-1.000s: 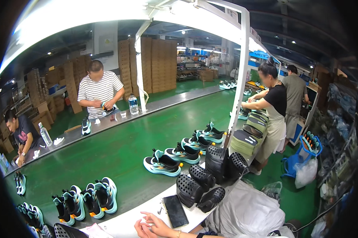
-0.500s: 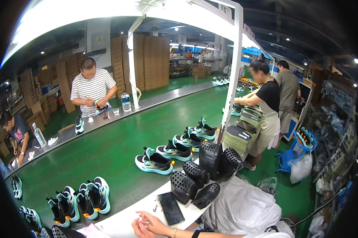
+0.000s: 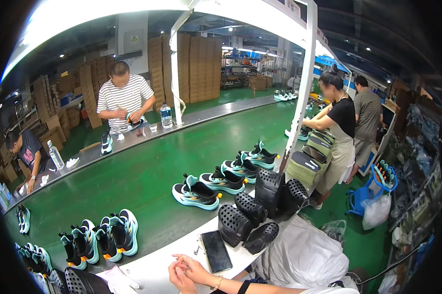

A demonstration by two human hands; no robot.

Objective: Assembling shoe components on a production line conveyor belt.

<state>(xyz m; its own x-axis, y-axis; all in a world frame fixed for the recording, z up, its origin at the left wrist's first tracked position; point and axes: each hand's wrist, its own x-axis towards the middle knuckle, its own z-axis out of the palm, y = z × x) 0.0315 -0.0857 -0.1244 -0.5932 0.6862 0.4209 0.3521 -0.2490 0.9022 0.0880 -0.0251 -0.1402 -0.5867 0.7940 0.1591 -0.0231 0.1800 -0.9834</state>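
Note:
My left hand (image 3: 180,280) and my right hand (image 3: 197,271) meet over the white worktop at the bottom. The fingers of my right hand are loosely stretched out across my left hand. The left hand's fingers are slightly curled and partly overlapped by the right. No object shows in either hand. A bracelet circles my right wrist. Just beyond the right hand lies a black smartphone (image 3: 216,251), with a small metal item (image 3: 197,247) beside it. A pale pink glove or cloth (image 3: 118,281) rests to the left of my hands.
Black perforated clogs (image 3: 248,220) stand past the phone. Black-and-turquoise sneakers (image 3: 196,192) line the green conveyor belt (image 3: 147,179), with more sneakers (image 3: 123,232) at left. A white post (image 3: 304,83) rises ahead. White sheeting (image 3: 304,250) lies at right. Several co-workers stand around the line.
The whole view has shifted, so the scene sits farther right and more of the pink cloth shows. My hands stay together, the left one now more upright against the right.

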